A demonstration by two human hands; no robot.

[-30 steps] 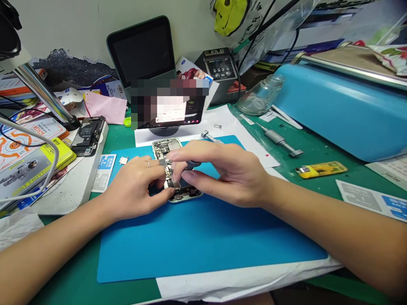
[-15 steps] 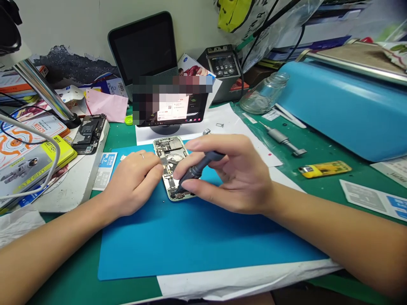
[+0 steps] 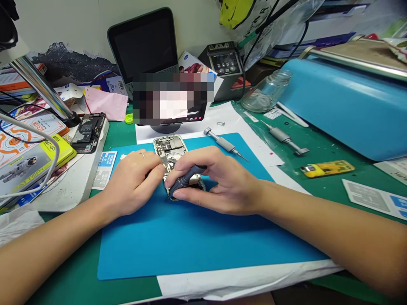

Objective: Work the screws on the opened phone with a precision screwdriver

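An opened phone (image 3: 173,145) with its inner parts showing lies on the blue mat (image 3: 190,237). My left hand (image 3: 136,180) rests at its left edge, fingers curled closed, and whatever they may grip is hidden. In my right hand (image 3: 213,178) is a dark screwdriver (image 3: 184,182), pinched between thumb and fingers. Its tip points down and left at the mat, just beside the phone's lower left corner. That hand covers part of the phone. A grey screwdriver (image 3: 225,144) lies on the mat behind my right hand.
A propped smartphone (image 3: 193,116) and a dark tablet-like screen (image 3: 144,46) stand behind. To the right are a glass jar (image 3: 267,93), another grey screwdriver (image 3: 282,137), a yellow part (image 3: 330,168) and a blue case (image 3: 330,106). Another opened phone (image 3: 89,133) lies left on a white box (image 3: 92,173).
My right hand has moved left and slightly down, taking the screwdriver tip from the phone's lower end to the mat beside it. The grey screwdriver behind is now uncovered. My left hand stays put.
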